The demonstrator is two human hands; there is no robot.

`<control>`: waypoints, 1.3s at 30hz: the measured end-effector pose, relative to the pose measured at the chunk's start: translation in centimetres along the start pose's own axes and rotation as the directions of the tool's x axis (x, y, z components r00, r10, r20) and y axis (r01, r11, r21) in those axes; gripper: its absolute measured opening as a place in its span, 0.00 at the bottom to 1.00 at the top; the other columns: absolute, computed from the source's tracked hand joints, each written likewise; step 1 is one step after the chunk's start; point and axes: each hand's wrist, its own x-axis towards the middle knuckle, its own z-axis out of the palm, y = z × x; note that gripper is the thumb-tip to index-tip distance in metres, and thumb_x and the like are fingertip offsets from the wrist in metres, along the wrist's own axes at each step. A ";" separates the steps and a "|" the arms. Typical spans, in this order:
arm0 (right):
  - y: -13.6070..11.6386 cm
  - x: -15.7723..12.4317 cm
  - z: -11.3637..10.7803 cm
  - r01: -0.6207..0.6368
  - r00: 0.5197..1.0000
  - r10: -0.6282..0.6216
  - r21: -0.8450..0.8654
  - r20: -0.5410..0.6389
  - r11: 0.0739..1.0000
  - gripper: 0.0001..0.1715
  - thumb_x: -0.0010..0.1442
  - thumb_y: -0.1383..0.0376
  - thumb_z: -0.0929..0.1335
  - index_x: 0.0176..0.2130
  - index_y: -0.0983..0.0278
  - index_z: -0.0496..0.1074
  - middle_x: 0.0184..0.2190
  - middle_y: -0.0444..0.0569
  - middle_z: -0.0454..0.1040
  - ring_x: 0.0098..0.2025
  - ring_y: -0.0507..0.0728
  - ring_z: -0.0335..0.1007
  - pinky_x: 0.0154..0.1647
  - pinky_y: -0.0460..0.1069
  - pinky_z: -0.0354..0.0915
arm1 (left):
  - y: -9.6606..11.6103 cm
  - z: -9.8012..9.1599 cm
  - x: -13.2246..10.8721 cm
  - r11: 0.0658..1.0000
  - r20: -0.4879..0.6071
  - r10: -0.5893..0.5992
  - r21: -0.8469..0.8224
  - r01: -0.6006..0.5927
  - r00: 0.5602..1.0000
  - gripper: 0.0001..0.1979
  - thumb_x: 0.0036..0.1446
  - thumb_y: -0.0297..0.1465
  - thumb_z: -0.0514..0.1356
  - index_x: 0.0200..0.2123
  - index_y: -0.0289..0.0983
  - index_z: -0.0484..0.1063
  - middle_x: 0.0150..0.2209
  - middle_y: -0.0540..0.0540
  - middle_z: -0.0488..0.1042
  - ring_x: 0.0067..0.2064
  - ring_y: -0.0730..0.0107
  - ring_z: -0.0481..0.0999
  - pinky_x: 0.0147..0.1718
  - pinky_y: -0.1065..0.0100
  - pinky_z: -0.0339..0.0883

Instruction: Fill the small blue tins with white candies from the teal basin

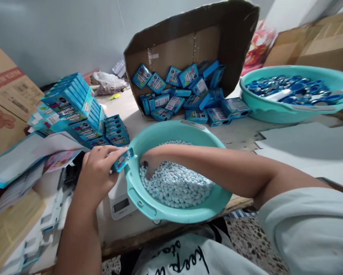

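My left hand [98, 168] grips a small blue candy box [122, 160] between thumb and fingers, tilted at the left rim of a turquoise basin [175, 215]. A white bit shows at the box's end beside the rim. Inside the basin lies a heap of small pale blue candies [182, 185]. My right hand [152, 160] reaches across the basin, its fingers curled down at the left side of the heap. A small dark spot shows by these fingers; what they hold is hidden. Under the basin's left side sits a white scale [121, 206].
Stacked blue candy boxes [73, 103] stand at the left. Behind the basin, a cardboard box [182, 46] on its side holds several loose ones. Another turquoise basin [297, 112] with blue and silver pieces stands right. Papers [30, 152] lie at the left.
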 end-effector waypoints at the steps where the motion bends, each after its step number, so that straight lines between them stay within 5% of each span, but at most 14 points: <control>1: -0.1 -0.1 -0.1 -0.023 1.000 0.023 -0.003 0.004 1.000 0.34 0.40 0.49 0.81 0.44 0.62 0.80 0.42 0.46 0.82 0.39 0.62 0.75 0.38 0.50 0.66 | -0.2 0.0 -0.1 0.999 0.003 -0.013 -0.038 0.013 1.000 0.26 0.55 0.25 0.59 0.56 0.49 0.75 0.50 0.45 0.79 0.52 0.49 0.74 0.50 0.51 0.64; 7: -1.8 -1.4 -0.9 -0.124 0.991 0.124 -0.021 0.042 0.992 0.33 0.45 0.51 0.81 0.47 0.65 0.80 0.46 0.47 0.82 0.43 0.62 0.76 0.37 0.48 0.66 | -2.2 2.6 -1.6 0.901 -0.158 -0.214 -0.413 0.133 0.964 0.21 0.56 0.35 0.67 0.53 0.44 0.77 0.50 0.45 0.79 0.51 0.56 0.78 0.52 0.57 0.71; 11: -2.8 -2.1 -1.5 -0.148 0.987 0.150 -0.035 0.062 0.988 0.37 0.49 0.54 0.80 0.53 0.69 0.78 0.50 0.53 0.80 0.46 0.63 0.76 0.39 0.47 0.66 | -4.0 5.5 -2.7 0.665 -0.171 -0.587 -0.659 0.351 0.791 0.25 0.47 0.39 0.72 0.48 0.37 0.77 0.44 0.44 0.81 0.45 0.58 0.82 0.47 0.59 0.77; 14: -3.1 -2.3 -1.6 -0.163 0.984 0.166 -0.045 0.071 0.986 0.39 0.51 0.55 0.80 0.57 0.70 0.75 0.51 0.55 0.79 0.47 0.64 0.76 0.41 0.49 0.66 | -4.9 6.2 -3.1 0.527 -0.048 -0.679 -0.726 0.441 0.733 0.29 0.39 0.39 0.74 0.46 0.36 0.77 0.43 0.43 0.81 0.45 0.55 0.83 0.47 0.57 0.78; 22: -3.9 -2.4 -1.6 -0.219 0.970 0.223 -0.049 0.095 0.974 0.36 0.56 0.57 0.78 0.59 0.69 0.74 0.54 0.57 0.78 0.51 0.66 0.76 0.46 0.51 0.67 | -6.1 4.4 -4.0 0.429 0.331 -0.512 -0.701 0.570 0.793 0.36 0.36 0.43 0.77 0.50 0.38 0.76 0.47 0.42 0.81 0.46 0.53 0.82 0.45 0.58 0.78; 25: -4.4 -2.4 -1.8 -0.243 0.965 0.244 -0.023 0.098 0.970 0.35 0.56 0.58 0.78 0.59 0.68 0.74 0.55 0.56 0.77 0.52 0.66 0.75 0.49 0.51 0.67 | -6.4 4.3 -4.2 0.405 0.283 -0.471 -0.772 0.490 0.835 0.43 0.37 0.46 0.77 0.57 0.40 0.72 0.55 0.39 0.77 0.54 0.51 0.79 0.49 0.57 0.77; 28: -4.8 -2.5 -1.9 -0.278 0.954 0.279 -0.022 0.106 0.960 0.35 0.56 0.59 0.78 0.59 0.69 0.74 0.55 0.56 0.77 0.52 0.65 0.75 0.49 0.51 0.68 | -6.6 4.6 -4.3 0.394 0.122 -0.495 -0.851 0.348 0.860 0.41 0.42 0.52 0.74 0.57 0.39 0.71 0.53 0.37 0.78 0.56 0.52 0.77 0.51 0.57 0.75; 32: -4.7 -2.5 -1.9 -0.277 0.956 0.277 -0.019 0.100 0.961 0.36 0.56 0.58 0.78 0.60 0.68 0.74 0.55 0.56 0.77 0.51 0.65 0.76 0.48 0.51 0.68 | -6.4 4.7 -4.2 0.411 -0.020 -0.572 -0.872 0.266 0.820 0.32 0.55 0.56 0.64 0.52 0.37 0.74 0.48 0.39 0.80 0.52 0.57 0.79 0.55 0.57 0.72; 39: -4.0 -2.3 -1.7 -0.260 0.960 0.261 -0.025 0.102 0.965 0.39 0.56 0.55 0.78 0.61 0.68 0.72 0.56 0.56 0.77 0.52 0.66 0.75 0.48 0.51 0.67 | -6.2 4.9 -4.0 0.383 0.008 -0.673 -0.852 0.358 0.740 0.35 0.64 0.60 0.48 0.47 0.36 0.77 0.45 0.39 0.81 0.48 0.59 0.81 0.49 0.60 0.73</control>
